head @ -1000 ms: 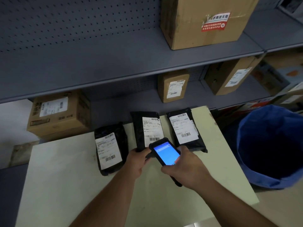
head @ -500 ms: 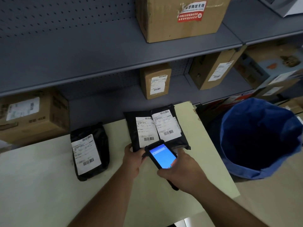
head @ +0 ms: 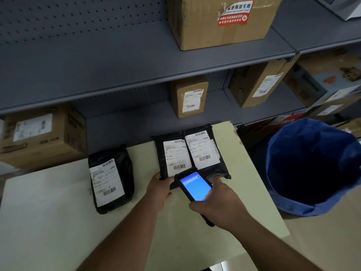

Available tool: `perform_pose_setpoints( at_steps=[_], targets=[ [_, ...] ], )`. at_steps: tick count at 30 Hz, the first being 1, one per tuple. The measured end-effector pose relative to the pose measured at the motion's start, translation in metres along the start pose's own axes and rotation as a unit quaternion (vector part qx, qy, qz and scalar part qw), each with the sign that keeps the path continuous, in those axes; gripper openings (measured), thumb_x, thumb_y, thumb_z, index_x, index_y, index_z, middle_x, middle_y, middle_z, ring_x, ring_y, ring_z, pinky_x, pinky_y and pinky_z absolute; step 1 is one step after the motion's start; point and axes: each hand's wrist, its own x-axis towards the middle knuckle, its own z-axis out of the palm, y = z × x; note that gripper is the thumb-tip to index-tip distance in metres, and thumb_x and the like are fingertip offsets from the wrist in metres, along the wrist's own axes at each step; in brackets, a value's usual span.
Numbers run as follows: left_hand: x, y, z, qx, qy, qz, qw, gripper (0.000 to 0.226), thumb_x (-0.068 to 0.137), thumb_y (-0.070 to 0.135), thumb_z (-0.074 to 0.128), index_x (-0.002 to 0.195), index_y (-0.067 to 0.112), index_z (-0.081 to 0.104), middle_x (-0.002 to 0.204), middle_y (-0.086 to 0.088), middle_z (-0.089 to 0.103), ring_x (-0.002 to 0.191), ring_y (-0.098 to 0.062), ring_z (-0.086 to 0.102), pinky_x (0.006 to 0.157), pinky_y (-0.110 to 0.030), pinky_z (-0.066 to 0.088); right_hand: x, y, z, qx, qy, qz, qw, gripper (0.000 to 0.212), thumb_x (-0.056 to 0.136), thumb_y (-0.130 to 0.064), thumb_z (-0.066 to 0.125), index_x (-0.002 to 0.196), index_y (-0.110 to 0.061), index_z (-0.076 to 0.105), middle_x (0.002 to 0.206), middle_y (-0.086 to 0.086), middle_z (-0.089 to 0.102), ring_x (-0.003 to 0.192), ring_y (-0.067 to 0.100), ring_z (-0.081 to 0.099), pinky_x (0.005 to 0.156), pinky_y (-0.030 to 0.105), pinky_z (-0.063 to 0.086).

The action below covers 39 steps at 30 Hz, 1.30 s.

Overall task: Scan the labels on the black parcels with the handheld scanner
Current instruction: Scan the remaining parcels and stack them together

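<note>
Three black parcels with white barcode labels lie on a pale table (head: pixel 48 222). The left parcel (head: pixel 111 178) lies alone. The middle parcel (head: pixel 172 155) and the right parcel (head: pixel 203 149) lie side by side, touching or slightly overlapping. My left hand (head: pixel 160 189) grips the near edge of the middle parcel. My right hand (head: pixel 216 204) holds the handheld scanner (head: pixel 194 184), its blue screen lit, just in front of the middle parcel's lower barcode. The scanner covers the label's bottom right corner.
A blue-lined bin (head: pixel 312 165) stands to the right of the table. Grey metal shelves (head: pixel 136 71) behind the table carry several cardboard boxes, one (head: pixel 187 94) directly behind the parcels and one (head: pixel 43 133) at the left.
The middle parcel has slid right against the right parcel, under my left hand. The scanner stayed just in front of its label. The view shifted right.
</note>
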Motion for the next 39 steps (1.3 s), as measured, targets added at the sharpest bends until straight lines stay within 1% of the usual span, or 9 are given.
perform_pose_setpoints(
  at_steps=[2, 4, 7, 11, 18, 24, 30, 33, 39],
  targets=[
    [-0.008, 0.005, -0.009, 0.068, 0.022, 0.036, 0.997, 0.039, 0.088, 0.033, 0.074, 0.126, 0.025, 0.065, 0.112, 0.003, 0.073, 0.097, -0.021, 0.073, 0.081, -0.038, 0.065, 0.0, -0.005, 0.006, -0.001, -0.007, -0.004, 1.0, 0.046, 0.069, -0.035, 0.081, 0.102, -0.023, 0.051, 0.091, 0.005, 0.07, 0.055, 0.018, 0.062, 0.055, 0.032, 0.052],
    [-0.014, 0.008, -0.021, 0.164, 0.046, 0.08, 0.982, 0.042, 0.091, 0.035, 0.067, 0.13, 0.02, 0.063, 0.119, -0.003, 0.073, 0.094, -0.021, 0.073, 0.071, -0.028, 0.06, 0.0, -0.012, 0.014, -0.005, -0.011, -0.012, 1.0, 0.047, 0.067, -0.036, 0.081, 0.1, -0.024, 0.05, 0.089, 0.005, 0.071, 0.052, 0.019, 0.06, 0.054, 0.032, 0.051],
    [-0.019, 0.008, -0.045, 0.209, 0.065, 0.104, 0.97, 0.06, 0.094, 0.037, 0.064, 0.151, 0.024, 0.049, 0.148, 0.0, 0.058, 0.125, -0.024, 0.063, 0.093, -0.03, 0.053, 0.0, -0.024, 0.027, -0.012, -0.02, -0.024, 0.999, 0.047, 0.066, -0.037, 0.081, 0.1, -0.026, 0.05, 0.088, 0.002, 0.069, 0.053, 0.018, 0.06, 0.053, 0.032, 0.051],
    [-0.025, 0.008, -0.075, 0.214, 0.085, 0.127, 0.965, 0.063, 0.099, 0.032, 0.062, 0.158, 0.024, 0.042, 0.159, -0.001, 0.049, 0.142, -0.024, 0.051, 0.113, -0.038, 0.046, -0.002, -0.042, 0.046, -0.025, -0.03, -0.043, 0.998, 0.049, 0.067, -0.036, 0.082, 0.105, -0.026, 0.052, 0.09, 0.001, 0.069, 0.06, 0.018, 0.067, 0.053, 0.032, 0.053],
    [-0.028, 0.002, -0.122, 0.215, 0.189, 0.177, 0.942, 0.057, 0.094, 0.031, 0.069, 0.147, 0.022, 0.052, 0.141, -0.005, 0.06, 0.127, -0.025, 0.06, 0.104, -0.045, 0.053, -0.006, -0.069, 0.08, -0.053, -0.048, -0.057, 0.996, 0.049, 0.063, -0.041, 0.079, 0.098, -0.026, 0.05, 0.09, 0.004, 0.069, 0.06, 0.022, 0.065, 0.056, 0.035, 0.056],
    [-0.022, -0.014, -0.17, 0.246, 0.329, 0.126, 0.903, 0.076, 0.079, 0.037, 0.081, 0.142, 0.011, 0.049, 0.138, -0.016, 0.054, 0.128, -0.04, 0.053, 0.102, -0.053, 0.05, -0.01, -0.087, 0.107, -0.085, -0.06, -0.068, 0.992, 0.059, 0.064, -0.043, 0.081, 0.11, -0.026, 0.047, 0.098, 0.001, 0.065, 0.075, 0.024, 0.074, 0.066, 0.042, 0.065],
    [-0.007, -0.03, -0.186, 0.201, 0.269, -0.021, 0.942, 0.118, 0.074, 0.061, 0.083, 0.161, 0.009, 0.023, 0.16, -0.017, 0.035, 0.146, -0.04, 0.038, 0.113, -0.055, 0.041, -0.011, -0.097, 0.127, -0.087, -0.075, -0.062, 0.991, 0.052, 0.066, -0.04, 0.081, 0.105, -0.025, 0.051, 0.097, 0.003, 0.065, 0.065, 0.023, 0.069, 0.054, 0.035, 0.055],
    [0.003, -0.036, -0.187, 0.178, 0.244, -0.043, 0.952, 0.122, 0.07, 0.063, 0.084, 0.16, 0.007, 0.026, 0.157, -0.018, 0.041, 0.145, -0.04, 0.042, 0.113, -0.052, 0.042, -0.01, -0.101, 0.134, -0.091, -0.081, -0.061, 0.991, 0.045, 0.068, -0.038, 0.08, 0.096, -0.025, 0.047, 0.096, 0.004, 0.065, 0.059, 0.02, 0.064, 0.05, 0.03, 0.048],
    [0.012, -0.038, -0.179, 0.156, 0.231, -0.055, 0.959, 0.109, 0.074, 0.057, 0.084, 0.156, 0.008, 0.031, 0.15, -0.017, 0.045, 0.139, -0.04, 0.047, 0.111, -0.049, 0.043, -0.008, -0.103, 0.143, -0.085, -0.089, -0.05, 0.991, 0.045, 0.068, -0.036, 0.08, 0.098, -0.025, 0.048, 0.096, 0.005, 0.065, 0.052, 0.019, 0.061, 0.047, 0.03, 0.048]
  ],
)
